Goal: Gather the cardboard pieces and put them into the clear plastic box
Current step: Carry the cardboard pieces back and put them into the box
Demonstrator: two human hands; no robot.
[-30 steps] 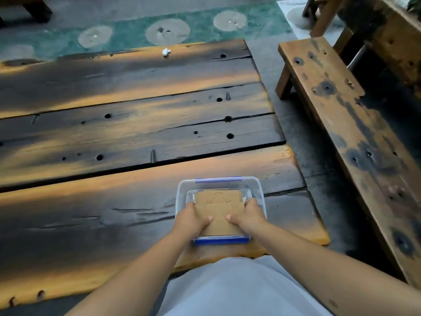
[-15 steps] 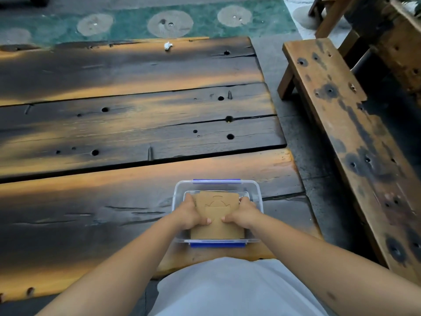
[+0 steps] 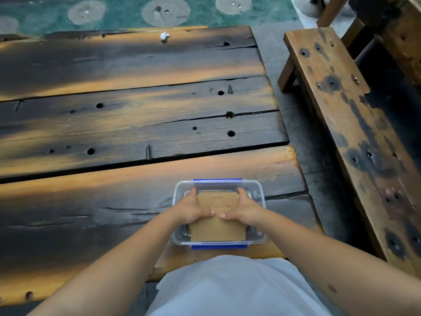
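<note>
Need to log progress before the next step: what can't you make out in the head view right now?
- How many cardboard pieces lie in the clear plastic box: the top piece covers anything beneath.
- Piece edges under the left hand and right hand: hidden.
- Small white scrap at the table's far edge: too small to identify.

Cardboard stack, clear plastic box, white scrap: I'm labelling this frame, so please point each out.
cardboard stack [image 3: 217, 229]: head view, bare near face.
clear plastic box [image 3: 258, 187]: head view, far right rim.
white scrap [image 3: 164, 35]: head view, its middle.
</note>
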